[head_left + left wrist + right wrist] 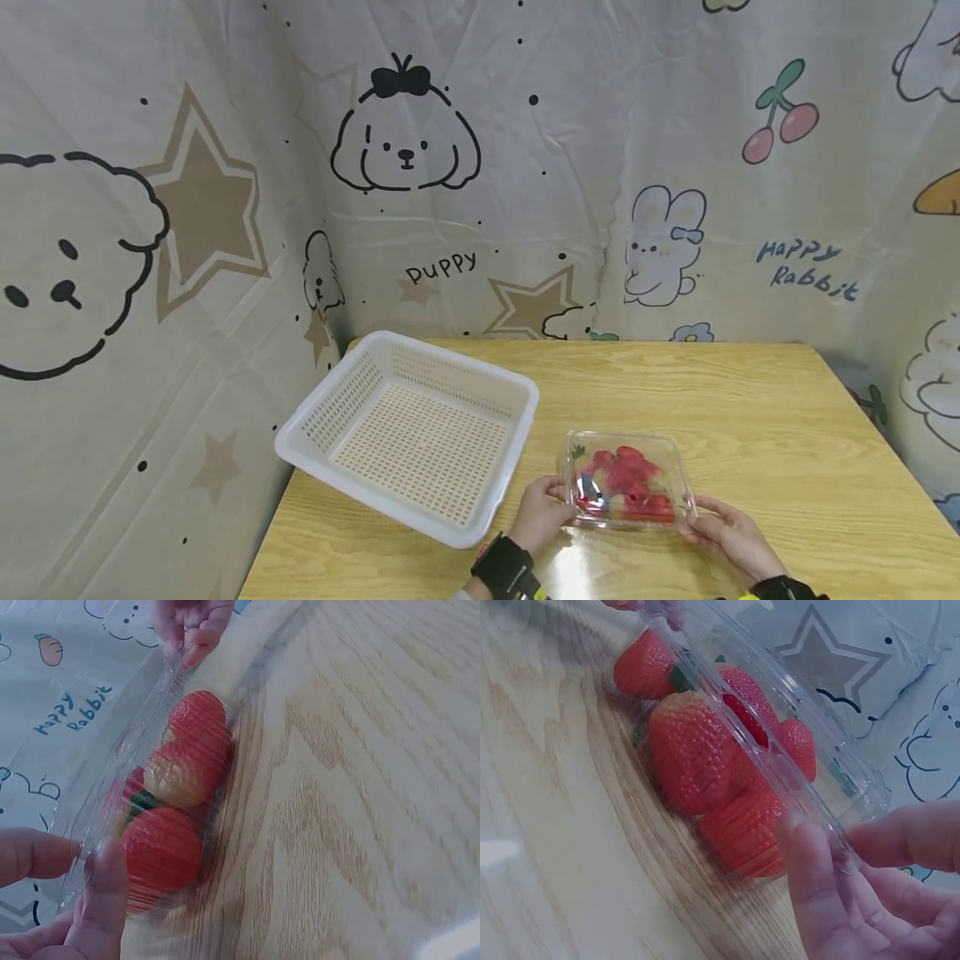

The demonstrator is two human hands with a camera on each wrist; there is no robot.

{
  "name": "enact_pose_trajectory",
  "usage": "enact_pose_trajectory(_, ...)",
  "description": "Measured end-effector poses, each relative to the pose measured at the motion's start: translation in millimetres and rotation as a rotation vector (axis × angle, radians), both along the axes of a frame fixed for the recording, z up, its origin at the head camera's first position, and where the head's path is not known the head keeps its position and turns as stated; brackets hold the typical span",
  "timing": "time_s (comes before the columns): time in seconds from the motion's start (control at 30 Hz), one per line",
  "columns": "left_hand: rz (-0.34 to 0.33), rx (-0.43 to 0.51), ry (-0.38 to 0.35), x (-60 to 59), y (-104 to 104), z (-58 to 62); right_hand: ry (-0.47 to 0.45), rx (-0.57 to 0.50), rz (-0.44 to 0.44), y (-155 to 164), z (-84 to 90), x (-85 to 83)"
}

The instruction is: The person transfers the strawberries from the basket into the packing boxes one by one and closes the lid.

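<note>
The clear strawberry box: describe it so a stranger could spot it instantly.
On the wooden table, look right of the white slotted basket, near the front edge. The clear strawberry box sits there, gripped at its ends by the left hand and right hand. It alone is see-through, with red strawberries inside.

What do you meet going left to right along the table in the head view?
Basket → left hand → strawberry box → right hand.
</note>
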State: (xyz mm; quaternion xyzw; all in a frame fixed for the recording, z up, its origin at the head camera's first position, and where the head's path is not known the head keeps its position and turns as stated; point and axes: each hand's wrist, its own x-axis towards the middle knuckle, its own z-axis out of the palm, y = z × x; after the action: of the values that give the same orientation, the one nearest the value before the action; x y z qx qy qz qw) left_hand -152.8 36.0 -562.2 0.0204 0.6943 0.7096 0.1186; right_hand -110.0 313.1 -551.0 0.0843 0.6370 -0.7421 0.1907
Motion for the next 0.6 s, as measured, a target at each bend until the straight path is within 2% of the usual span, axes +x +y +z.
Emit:
enact_pose_trajectory(0.1, -0.020, -0.027, -0.005, -0.5, -1, -0.2, 0.008, 0.059, 0.015, -1, 0.6, -0.6)
enact_pose_trajectory(0.17, -0.049, -0.130, 0.028, 0.8, -4, 2.4, 0.013, 0.161, 0.029, -3, 3.1, -1.6)
enact_pose_trajectory(0.27, -0.122, -0.353, 0.107, 5.4, -10, 11.5, 0.020, 0.357, 0.047, -4, 9.4, -4.7)
enact_pose_trajectory(0.37, -0.225, -0.548, 0.215, 11.1, -18, 26.8, 0.044, 0.530, 0.076, -6, 17.0, -9.2)
enact_pose_trajectory(0.43, -0.300, -0.635, 0.272, 13.8, -24, 38.3, 0.073, 0.631, 0.105, -6, 22.2, -11.8)
enact_pose_trajectory(0.53, -0.424, -0.676, 0.304, 15.3, -35, 60.2, 0.134, 0.754, 0.154, -2, 31.8, -16.8)
enact_pose_trajectory(0.6, -0.472, -0.674, 0.322, 12.3, -44, 76.6, 0.181, 0.844, 0.177, 2, 40.9, -21.6)
